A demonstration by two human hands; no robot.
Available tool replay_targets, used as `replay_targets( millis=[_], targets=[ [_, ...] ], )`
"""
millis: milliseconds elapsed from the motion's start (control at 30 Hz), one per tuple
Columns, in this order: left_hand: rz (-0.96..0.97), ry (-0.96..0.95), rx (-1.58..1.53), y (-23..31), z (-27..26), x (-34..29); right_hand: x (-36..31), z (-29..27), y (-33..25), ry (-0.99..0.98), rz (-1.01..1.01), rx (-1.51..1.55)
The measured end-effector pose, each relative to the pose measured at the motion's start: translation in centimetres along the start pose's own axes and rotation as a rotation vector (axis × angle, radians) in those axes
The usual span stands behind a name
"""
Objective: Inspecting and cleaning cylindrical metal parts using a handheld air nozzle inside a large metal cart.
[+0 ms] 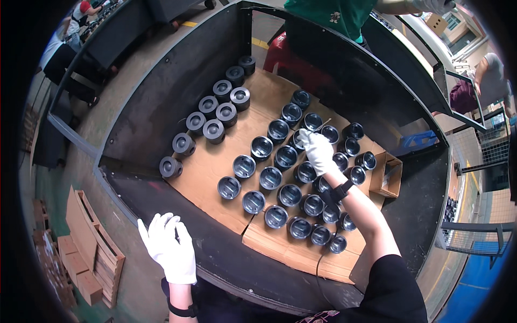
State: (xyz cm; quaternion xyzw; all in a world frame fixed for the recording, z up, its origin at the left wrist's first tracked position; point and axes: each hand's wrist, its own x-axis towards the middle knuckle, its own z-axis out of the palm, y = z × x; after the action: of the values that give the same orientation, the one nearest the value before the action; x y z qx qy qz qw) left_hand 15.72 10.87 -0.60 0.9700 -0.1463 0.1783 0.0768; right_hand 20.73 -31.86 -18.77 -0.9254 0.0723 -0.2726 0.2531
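Note:
My right hand (316,149), in a white glove, reaches over rows of dark metal pistons (285,156) standing hollow side up on cardboard. Its fingers are closed on a thin pale stick (325,125), whose exact kind I cannot make out, just above the pistons there. My left hand (171,248), also gloved in white, is over the near edge of the black bin, its fingers apart and nothing in them. Farther left in the bin, more pistons (214,131) stand with their dished crowns up.
Tall black walls (177,70) surround the cardboard sheet (215,167). A small open carton (386,175) sits at the right. Beyond the far wall is a person in a green shirt (328,19). Cardboard and a wooden pallet (110,264) lie on the floor at left.

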Motion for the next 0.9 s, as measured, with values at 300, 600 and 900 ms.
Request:
replay_targets(
  millis=[300, 600, 900],
  targets=[
    [-0.01, 0.017, -0.019, 0.0, 0.2, 0.1, -0.5, 2.6, 0.0, 0.004, -0.053, -0.183],
    [-0.02, 0.032, -0.034, -0.2, 0.0, 0.0, -3.5, -0.3, -1.9, -0.15, 0.09, -0.049],
    [-0.052, 0.027, -0.013, -0.2, 0.0, -0.2, -3.4, 0.1, -5.7, -0.121, -0.039, -0.114]
  ],
)
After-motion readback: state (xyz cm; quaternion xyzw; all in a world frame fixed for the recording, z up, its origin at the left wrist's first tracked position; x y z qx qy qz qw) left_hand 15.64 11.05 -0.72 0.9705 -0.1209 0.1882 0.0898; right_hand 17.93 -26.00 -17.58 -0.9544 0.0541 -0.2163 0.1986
